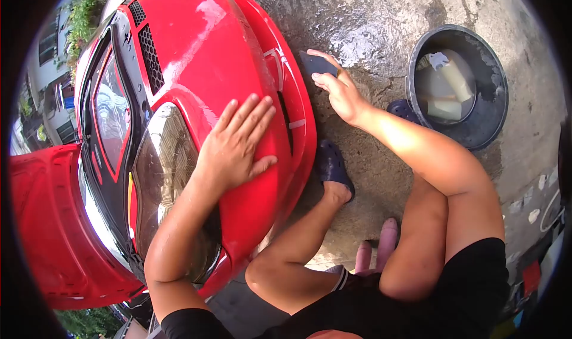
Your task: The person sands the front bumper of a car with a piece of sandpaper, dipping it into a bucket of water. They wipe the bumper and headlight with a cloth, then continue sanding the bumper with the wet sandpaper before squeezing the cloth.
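Observation:
My left hand lies flat on the red car bumper, its fingers spread and nothing in it. To the right of the car, over the wet ground, my right hand holds a thin dark sheet between thumb and fingers. The sheet is apart from the bumper's edge. Beside my left forearm is the car's headlight. Pale smears and wet shine show on the red paint.
A black bucket with cloudy water and pale pieces in it stands at the right. A raised red hood is at the left. My feet in dark clogs rest on the concrete between car and bucket.

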Demonstrator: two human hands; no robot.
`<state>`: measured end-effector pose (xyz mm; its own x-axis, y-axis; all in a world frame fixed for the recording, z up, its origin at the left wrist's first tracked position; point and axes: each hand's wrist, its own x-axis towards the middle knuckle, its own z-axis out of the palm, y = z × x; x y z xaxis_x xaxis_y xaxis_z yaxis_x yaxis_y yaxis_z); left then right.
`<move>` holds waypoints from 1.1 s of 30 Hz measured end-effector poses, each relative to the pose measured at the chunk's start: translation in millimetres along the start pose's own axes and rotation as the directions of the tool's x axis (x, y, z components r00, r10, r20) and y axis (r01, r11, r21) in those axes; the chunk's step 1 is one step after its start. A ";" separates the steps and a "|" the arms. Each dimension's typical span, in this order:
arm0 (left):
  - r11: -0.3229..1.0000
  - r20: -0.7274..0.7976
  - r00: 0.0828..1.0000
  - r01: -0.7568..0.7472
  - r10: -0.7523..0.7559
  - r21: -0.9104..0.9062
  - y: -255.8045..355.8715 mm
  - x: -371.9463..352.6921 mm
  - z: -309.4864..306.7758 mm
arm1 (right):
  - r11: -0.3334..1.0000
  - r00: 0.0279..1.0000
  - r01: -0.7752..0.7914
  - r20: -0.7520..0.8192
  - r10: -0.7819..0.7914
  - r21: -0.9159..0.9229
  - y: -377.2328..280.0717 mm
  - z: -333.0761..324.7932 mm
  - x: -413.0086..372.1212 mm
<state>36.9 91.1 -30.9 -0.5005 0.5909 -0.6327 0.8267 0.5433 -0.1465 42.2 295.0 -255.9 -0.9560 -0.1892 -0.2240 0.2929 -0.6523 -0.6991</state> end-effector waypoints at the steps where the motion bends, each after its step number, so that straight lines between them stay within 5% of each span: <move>1: 0.995 -0.017 0.997 0.072 -0.071 0.068 -15.0 17.7 -4.2 | 1.000 1.000 -0.008 -0.026 0.007 -0.011 2.6 2.6 -1.0; 3: 0.969 -0.158 0.973 0.193 -0.168 0.156 -60.7 53.9 -3.3 | 0.999 0.997 -0.023 -0.074 0.020 -0.034 7.3 9.0 -0.7; 6: 0.945 -0.108 0.965 0.257 -0.239 0.201 -89.9 88.3 -12.8 | 0.990 0.999 0.033 -0.038 -0.039 -0.133 14.3 9.5 -2.0; 11: 0.984 -0.033 0.996 0.091 -0.087 0.152 -31.2 44.3 -7.3 | 0.961 0.997 0.060 -0.026 -0.069 -0.271 5.4 -0.3 -5.2; 14: 0.998 0.035 0.999 0.033 -0.035 0.049 11.9 2.7 -7.8 | 0.936 0.999 -0.048 0.005 0.053 -0.349 -5.1 -0.1 -7.9; 15: 0.999 0.070 0.997 0.013 -0.016 0.035 24.6 -9.0 -5.4 | 0.894 0.995 0.099 0.022 -0.100 -0.437 -2.9 2.8 -9.8; 19: 0.999 0.137 0.990 -0.029 0.022 0.045 53.5 -48.0 1.1 | 0.870 0.993 0.101 0.104 -0.057 -0.483 -10.6 15.6 -32.0; 21: 0.999 0.121 0.992 -0.037 0.038 -0.005 46.9 -67.5 1.4 | 0.786 0.969 0.229 0.210 -0.129 -0.574 -12.8 27.2 -41.0; 23: 0.993 -0.004 0.994 0.113 -0.113 -0.027 22.3 -81.7 -4.5 | 0.657 0.910 0.403 0.357 -0.212 -0.637 -19.3 43.7 -36.8; 26: 0.892 -0.207 0.870 0.450 -0.448 -0.038 -15.3 -90.0 2.0 | 0.471 0.841 0.539 0.477 -0.254 -0.698 -58.0 97.7 -7.5; 29: 0.872 -0.312 0.830 0.489 -0.462 0.008 -23.0 -76.1 13.2 | 0.330 0.839 0.527 0.415 -0.352 -0.783 -43.7 121.8 13.8; 33: 0.869 -0.350 0.814 0.495 -0.463 0.001 -29.3 -73.8 19.2 | 0.340 0.885 0.446 0.351 -0.305 -0.828 27.6 151.7 -97.6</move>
<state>54.5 20.1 5.5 -0.8805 0.4379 -0.1815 0.4709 0.7637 -0.4416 141.4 184.1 -150.3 -0.9406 -0.2261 0.2534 -0.3150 0.3016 -0.8999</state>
